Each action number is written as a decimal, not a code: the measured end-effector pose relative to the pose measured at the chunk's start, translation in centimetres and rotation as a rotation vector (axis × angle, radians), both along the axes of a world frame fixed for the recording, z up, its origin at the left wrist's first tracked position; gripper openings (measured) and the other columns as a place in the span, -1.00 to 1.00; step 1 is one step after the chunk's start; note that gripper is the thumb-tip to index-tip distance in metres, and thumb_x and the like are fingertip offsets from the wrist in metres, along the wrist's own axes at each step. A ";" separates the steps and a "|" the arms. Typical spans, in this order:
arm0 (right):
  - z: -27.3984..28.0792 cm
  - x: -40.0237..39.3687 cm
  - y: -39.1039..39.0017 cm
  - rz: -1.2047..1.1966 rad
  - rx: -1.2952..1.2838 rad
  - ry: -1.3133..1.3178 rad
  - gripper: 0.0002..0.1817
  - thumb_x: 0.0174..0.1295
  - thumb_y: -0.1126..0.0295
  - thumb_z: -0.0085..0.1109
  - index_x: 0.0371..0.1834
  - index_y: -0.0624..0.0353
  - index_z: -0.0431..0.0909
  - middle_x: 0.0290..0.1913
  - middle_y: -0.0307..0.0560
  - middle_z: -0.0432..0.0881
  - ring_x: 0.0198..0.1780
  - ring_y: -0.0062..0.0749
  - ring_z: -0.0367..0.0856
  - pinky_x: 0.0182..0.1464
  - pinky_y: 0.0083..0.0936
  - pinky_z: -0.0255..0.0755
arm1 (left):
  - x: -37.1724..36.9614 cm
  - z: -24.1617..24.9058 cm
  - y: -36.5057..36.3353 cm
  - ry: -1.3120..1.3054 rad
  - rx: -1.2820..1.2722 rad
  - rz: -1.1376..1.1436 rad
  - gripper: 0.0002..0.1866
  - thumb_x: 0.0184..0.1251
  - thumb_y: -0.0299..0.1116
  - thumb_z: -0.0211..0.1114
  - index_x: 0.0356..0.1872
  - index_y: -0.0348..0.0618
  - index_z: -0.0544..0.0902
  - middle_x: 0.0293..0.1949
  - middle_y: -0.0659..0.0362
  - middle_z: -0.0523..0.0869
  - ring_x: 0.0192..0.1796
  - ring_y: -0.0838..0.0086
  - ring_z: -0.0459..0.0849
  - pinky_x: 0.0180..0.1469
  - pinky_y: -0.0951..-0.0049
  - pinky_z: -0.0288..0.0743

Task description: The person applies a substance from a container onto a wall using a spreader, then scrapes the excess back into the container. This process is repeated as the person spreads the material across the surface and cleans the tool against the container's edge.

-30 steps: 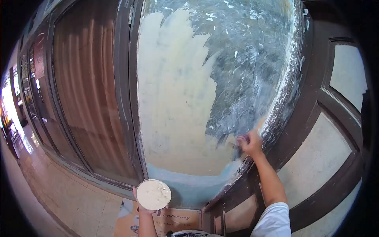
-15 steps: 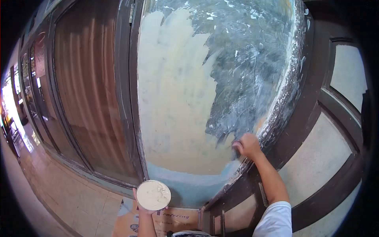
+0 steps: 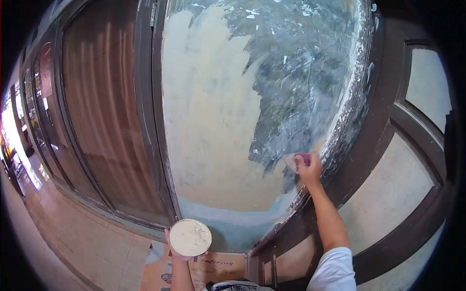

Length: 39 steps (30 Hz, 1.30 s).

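My left hand (image 3: 182, 257) supports a round tub of cream-coloured putty (image 3: 190, 237) from below, its fingers around the sides. The putty's surface is lumpy on the right. In my right hand (image 3: 311, 170) is a putty knife (image 3: 294, 162) with a purplish grip, its blade at the panel and slightly blurred. Cream putty (image 3: 208, 121) coats the left and lower part of the panel. Grey, streaky bare surface (image 3: 296, 92) shows to the upper right, and a pale blue strip (image 3: 228, 223) runs along the bottom.
A dark frame with a curtained glass pane (image 3: 102, 106) stands to the left. Brown wood with pale panels (image 3: 388, 194) is close on the right. On the tiled floor (image 3: 97, 237) lies an orange printed sheet (image 3: 218, 269).
My right hand has moved slightly upward with the putty knife, whose blade and grip now show. Fresh putty covers a bit more near it. The tub has hardly moved.
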State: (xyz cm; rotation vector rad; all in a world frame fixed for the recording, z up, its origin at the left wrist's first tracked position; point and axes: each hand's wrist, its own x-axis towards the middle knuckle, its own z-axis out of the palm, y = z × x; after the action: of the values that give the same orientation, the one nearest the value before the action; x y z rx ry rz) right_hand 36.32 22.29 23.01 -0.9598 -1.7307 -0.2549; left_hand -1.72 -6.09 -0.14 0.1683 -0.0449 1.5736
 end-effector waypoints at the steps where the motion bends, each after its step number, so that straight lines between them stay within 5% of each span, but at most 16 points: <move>1: -0.1 0.0 -0.7 0.094 -0.071 -0.132 -0.67 0.19 0.06 0.49 -0.36 0.06 0.65 -0.36 -0.06 0.60 -0.29 -0.01 0.62 -0.26 -0.15 0.48 | -0.1 0.0 -0.1 0.006 -0.005 -0.003 0.06 0.20 0.69 -0.05 0.43 -0.02 0.48 0.37 -0.19 0.54 0.09 -0.44 0.63 -0.22 -0.57 0.56; 2: -1.0 1.0 0.1 0.103 0.096 -0.493 -0.63 0.20 0.00 0.46 -0.39 0.07 0.64 -0.39 -0.05 0.58 -0.29 0.01 0.60 -0.24 -0.10 0.48 | -0.1 0.2 -0.2 -0.011 0.024 -0.030 0.06 0.23 0.69 -0.10 0.46 -0.01 0.44 0.39 -0.18 0.51 0.15 -0.44 0.60 -0.21 -0.60 0.56; 5: -1.4 1.1 0.7 0.079 0.161 -0.711 -0.60 0.21 -0.04 0.44 -0.38 0.07 0.64 -0.37 -0.02 0.57 -0.29 0.03 0.58 -0.23 -0.06 0.47 | 0.2 0.4 0.0 -0.037 0.040 -0.035 0.05 0.26 0.68 -0.14 0.48 0.01 0.42 0.42 -0.16 0.49 0.20 -0.43 0.58 -0.21 -0.63 0.56; 7: 0.3 0.3 0.3 0.006 0.109 -0.538 -0.60 0.22 -0.04 0.43 -0.39 0.08 0.64 -0.39 -0.02 0.57 -0.29 0.02 0.59 -0.23 -0.08 0.48 | 0.3 0.3 0.2 -0.012 0.037 -0.034 0.05 0.25 0.68 -0.14 0.47 0.01 0.43 0.41 -0.16 0.50 0.20 -0.43 0.58 -0.21 -0.62 0.56; 9: 1.7 -0.3 -1.3 0.062 -0.097 0.095 -0.59 0.23 -0.05 0.41 -0.40 0.09 0.63 -0.39 -0.02 0.56 -0.27 0.01 0.59 -0.23 -0.10 0.47 | 0.4 0.5 0.1 -0.008 0.021 -0.028 0.06 0.24 0.69 -0.12 0.46 0.01 0.44 0.39 -0.17 0.52 0.16 -0.43 0.60 -0.23 -0.59 0.56; 13: -0.2 2.2 0.1 0.154 0.175 -0.836 -0.67 0.23 0.08 0.46 -0.37 0.10 0.62 -0.36 -0.04 0.58 -0.26 -0.01 0.61 -0.25 -0.11 0.49 | 0.6 0.8 0.3 0.001 -0.013 -0.012 0.08 0.18 0.71 -0.07 0.45 0.01 0.46 0.35 -0.20 0.56 0.06 -0.45 0.64 -0.29 -0.50 0.56; 15: 0.0 2.2 0.6 0.118 0.176 -0.779 -0.66 0.22 0.09 0.46 -0.36 0.12 0.61 -0.35 -0.04 0.57 -0.27 0.02 0.60 -0.25 -0.13 0.48 | 0.5 0.3 0.4 0.005 -0.026 -0.007 0.10 0.16 0.73 -0.07 0.45 0.01 0.45 0.34 -0.21 0.55 0.03 -0.47 0.64 -0.30 -0.50 0.55; 17: 0.9 1.2 0.4 -0.005 0.167 -0.159 -0.62 0.19 0.03 0.45 -0.33 0.13 0.60 -0.36 -0.04 0.55 -0.27 0.02 0.58 -0.24 -0.16 0.47 | -0.1 -1.3 0.8 0.021 -0.046 -0.085 0.14 0.10 0.76 -0.06 0.44 -0.01 0.46 0.33 -0.23 0.56 -0.05 -0.50 0.64 -0.31 -0.50 0.55; 18: 1.0 1.0 0.7 -0.065 0.201 -0.070 -0.63 0.15 0.02 0.47 -0.35 0.10 0.62 -0.38 -0.06 0.56 -0.26 -0.01 0.60 -0.23 -0.17 0.49 | 0.0 -1.3 1.1 0.022 -0.057 -0.060 0.18 0.05 0.78 -0.05 0.45 -0.03 0.45 0.33 -0.23 0.56 -0.09 -0.53 0.64 -0.32 -0.50 0.56; 19: 1.0 1.0 0.4 -0.065 0.201 -0.069 -0.63 0.15 0.02 0.47 -0.35 0.10 0.62 -0.38 -0.06 0.56 -0.26 -0.01 0.60 -0.23 -0.17 0.49 | 0.0 -1.2 1.1 0.023 -0.057 -0.060 0.18 0.05 0.78 -0.05 0.45 -0.03 0.45 0.33 -0.23 0.56 -0.09 -0.53 0.64 -0.32 -0.50 0.56; 22: -0.4 1.5 -0.4 0.149 0.136 -0.682 -0.67 0.10 0.06 0.53 -0.41 0.04 0.65 -0.41 -0.08 0.56 -0.28 0.01 0.60 -0.23 -0.10 0.48 | 0.3 -0.6 0.9 0.088 -0.034 -0.047 0.16 0.09 0.77 -0.06 0.46 -0.02 0.44 0.32 -0.22 0.57 -0.06 -0.50 0.65 -0.32 -0.47 0.57; 29: 0.7 0.4 0.0 -0.009 0.184 -0.096 -0.57 0.11 0.02 0.55 -0.38 0.12 0.56 -0.37 -0.02 0.58 -0.31 -0.02 0.60 -0.29 -0.17 0.44 | 0.3 -0.2 0.2 0.012 0.007 -0.018 0.08 0.23 0.69 -0.08 0.46 -0.04 0.46 0.37 -0.19 0.56 0.14 -0.40 0.63 -0.15 -0.55 0.58; 33: -1.6 1.1 0.2 0.216 0.279 -0.774 -0.60 0.12 0.06 0.54 -0.45 0.12 0.58 -0.42 -0.06 0.56 -0.34 -0.06 0.58 -0.31 -0.23 0.42 | 0.1 0.7 -0.3 -0.037 0.041 -0.018 0.05 0.25 0.67 -0.08 0.45 -0.04 0.48 0.39 -0.16 0.55 0.20 -0.36 0.62 -0.08 -0.56 0.57; 35: -0.2 1.4 1.0 0.209 0.260 -0.764 -0.65 0.15 0.11 0.52 -0.45 0.10 0.59 -0.43 -0.08 0.55 -0.34 -0.05 0.56 -0.30 -0.22 0.40 | 0.4 1.9 -0.7 -0.116 -0.044 0.012 0.07 0.25 0.68 -0.10 0.46 -0.05 0.45 0.38 -0.19 0.54 0.17 -0.39 0.62 -0.16 -0.57 0.58; 38: 2.1 1.4 1.5 -0.060 0.277 -0.108 -0.66 0.09 0.10 0.53 -0.44 0.08 0.59 -0.37 -0.04 0.55 -0.24 0.03 0.54 -0.19 -0.07 0.37 | -0.3 0.2 -0.3 -0.111 -0.072 0.033 0.09 0.24 0.70 -0.12 0.47 -0.06 0.42 0.37 -0.22 0.53 0.13 -0.43 0.62 -0.23 -0.59 0.58; 39: 2.0 1.5 1.2 -0.063 0.275 -0.108 -0.66 0.09 0.10 0.53 -0.44 0.08 0.59 -0.37 -0.04 0.55 -0.24 0.03 0.54 -0.19 -0.07 0.37 | -0.4 -0.2 -0.2 -0.031 -0.009 0.029 0.09 0.23 0.70 -0.12 0.47 -0.06 0.42 0.37 -0.22 0.53 0.13 -0.42 0.62 -0.22 -0.60 0.58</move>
State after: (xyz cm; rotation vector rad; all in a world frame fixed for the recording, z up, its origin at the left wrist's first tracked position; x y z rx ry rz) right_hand 37.80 23.51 25.01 -0.8105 -1.7107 -0.5797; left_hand -2.10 -6.26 -0.35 0.1379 -0.0599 1.6053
